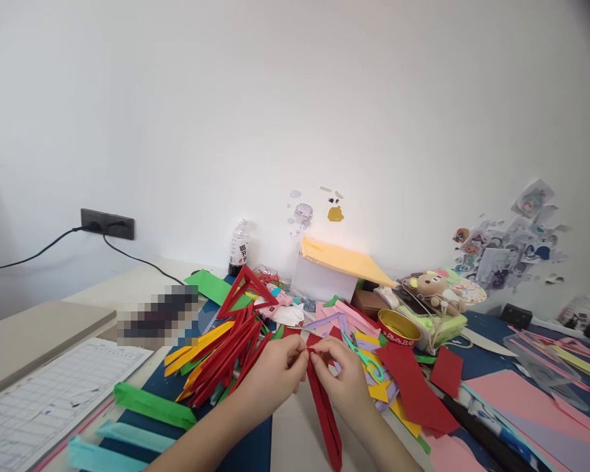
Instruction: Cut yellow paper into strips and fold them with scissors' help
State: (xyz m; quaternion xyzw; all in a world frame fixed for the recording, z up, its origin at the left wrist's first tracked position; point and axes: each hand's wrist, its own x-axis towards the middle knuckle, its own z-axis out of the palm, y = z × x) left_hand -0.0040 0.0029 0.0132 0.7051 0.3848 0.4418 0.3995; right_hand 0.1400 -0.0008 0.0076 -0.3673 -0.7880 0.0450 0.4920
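Note:
A long folded strip of dark red paper (325, 419) hangs down toward me, its upper end pinched between both hands. My left hand (282, 360) is closed, thumb and forefinger pressed on that end. Close beside it, my right hand (341, 373) is closed on the same end from the other side. The fingers cover the exact spot they grip. To the left lies a pile of folded red paper strips (226, 357), with yellow and green ones among them. Teal-handled scissors (368, 362) lie just beyond my right hand, on coloured paper scraps.
A round gold tin (398, 328), a plush toy (435, 292) and a bottle (238, 248) stand toward the wall. Red paper pieces (417, 393) and pink sheets (521, 406) lie at right. At left are a green folded strip (152, 405) and a printed sheet (63, 393).

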